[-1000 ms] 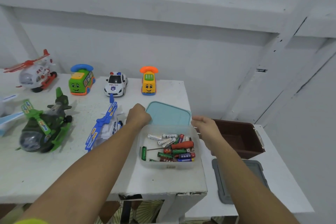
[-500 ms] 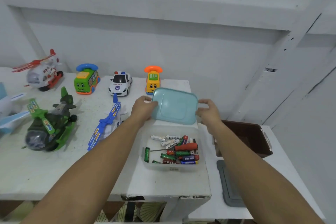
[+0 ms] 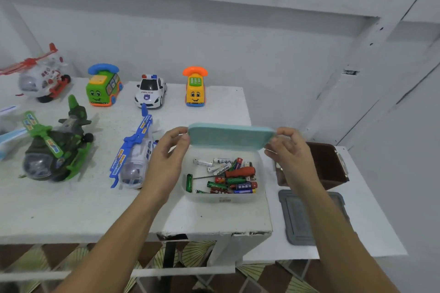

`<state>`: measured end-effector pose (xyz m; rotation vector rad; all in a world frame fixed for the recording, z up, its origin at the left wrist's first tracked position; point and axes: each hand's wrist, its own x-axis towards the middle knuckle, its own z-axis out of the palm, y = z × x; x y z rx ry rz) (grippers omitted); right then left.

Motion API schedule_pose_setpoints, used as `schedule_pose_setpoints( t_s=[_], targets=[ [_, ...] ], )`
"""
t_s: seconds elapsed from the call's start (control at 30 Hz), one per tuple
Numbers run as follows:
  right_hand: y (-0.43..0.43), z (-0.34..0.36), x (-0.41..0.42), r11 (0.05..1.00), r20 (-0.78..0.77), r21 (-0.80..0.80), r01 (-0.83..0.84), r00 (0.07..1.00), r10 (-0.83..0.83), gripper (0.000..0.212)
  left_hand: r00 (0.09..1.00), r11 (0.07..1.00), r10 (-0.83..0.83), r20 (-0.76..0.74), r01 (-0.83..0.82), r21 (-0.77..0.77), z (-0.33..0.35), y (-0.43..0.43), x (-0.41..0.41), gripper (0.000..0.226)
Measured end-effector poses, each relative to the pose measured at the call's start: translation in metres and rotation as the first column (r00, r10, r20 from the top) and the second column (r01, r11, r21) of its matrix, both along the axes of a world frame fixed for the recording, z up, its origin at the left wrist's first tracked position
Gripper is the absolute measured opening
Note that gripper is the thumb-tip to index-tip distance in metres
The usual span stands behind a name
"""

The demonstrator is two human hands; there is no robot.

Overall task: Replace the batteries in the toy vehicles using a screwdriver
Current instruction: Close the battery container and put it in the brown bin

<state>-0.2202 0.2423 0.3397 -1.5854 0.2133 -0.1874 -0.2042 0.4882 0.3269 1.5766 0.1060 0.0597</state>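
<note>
Both hands grip a flat teal plastic lid (image 3: 229, 135) above a clear plastic box (image 3: 222, 197): left hand (image 3: 170, 152) at one end, right hand (image 3: 289, 150) at the other. Inside the box lie loose batteries (image 3: 235, 185) and a red-handled screwdriver (image 3: 239, 171).

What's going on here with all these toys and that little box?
A person is opening a clear plastic box on the white table. The left hand and right hand each pinch one end of its teal lid, held over the box's far edge. Inside lie loose batteries and a red-handled screwdriver. The toy vehicles, such as the police car, stand untouched.
</note>
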Motion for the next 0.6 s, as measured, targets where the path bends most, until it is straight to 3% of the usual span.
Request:
schedule_pose_setpoints(
  t_s=[0.27,0.4,0.6],
  targets=[
    [0.010,-0.019,-0.029,0.997,0.035,-0.047,0.056,0.998,-0.054,0.030,1.000,0.995,0.015,0.019,-0.013,-0.097,-0.019,0.010,-0.034,0.023],
    [0.014,-0.029,-0.038,0.997,0.040,-0.061,0.046,0.998,-0.044,0.023,0.999,0.989,0.034,0.021,-0.030,-0.143,-0.034,0.012,-0.041,0.017],
    [0.016,-0.034,-0.041,0.999,0.044,-0.022,0.033,0.999,-0.032,0.026,1.000,0.981,0.000,0.013,0.002,-0.194,-0.039,0.013,-0.039,0.030]
  ],
)
